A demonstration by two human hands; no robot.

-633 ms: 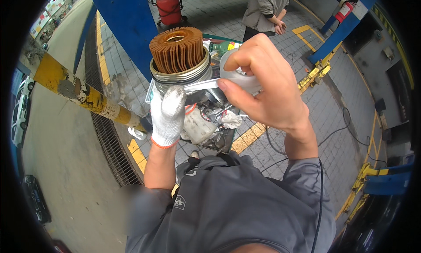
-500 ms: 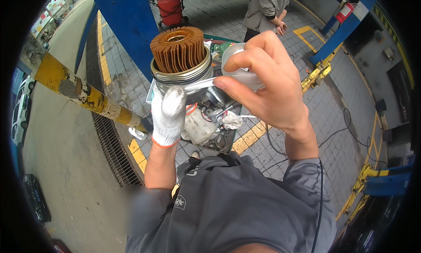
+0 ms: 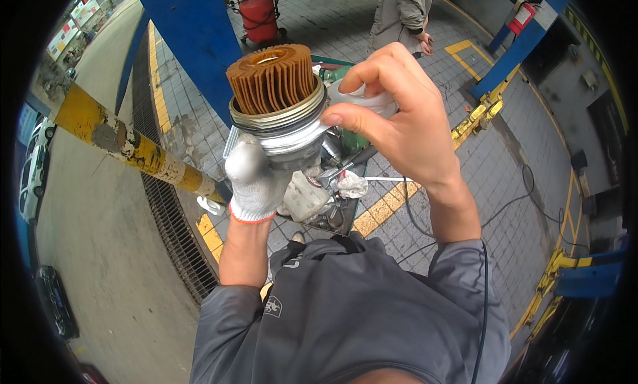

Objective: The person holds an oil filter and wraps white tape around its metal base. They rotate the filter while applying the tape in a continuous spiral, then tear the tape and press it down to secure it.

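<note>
My left hand (image 3: 256,184), in a white knit glove with an orange cuff, grips a round metal filter housing (image 3: 279,123) from its near left side, thumb up. From the housing's top rises a brown pleated filter element (image 3: 272,78). White tape (image 3: 292,141) lies around the housing's side below the rim. My bare right hand (image 3: 409,118) is curled at the housing's right side, its thumb tip close to the tape. A white roll of tape (image 3: 382,103) sits in its fingers, partly hidden behind them.
Below the housing, a tray of tools holds a dirty off-white plastic container (image 3: 304,198) and a crumpled white rag (image 3: 351,184). A blue post (image 3: 193,45) and a yellow striped pole (image 3: 126,141) stand left. A person (image 3: 402,18) stands beyond, near a red tank (image 3: 258,18).
The strip that stretched from my right thumb to the housing now lies against its side. My left thumb has shifted lower and left; the filter element has turned slightly.
</note>
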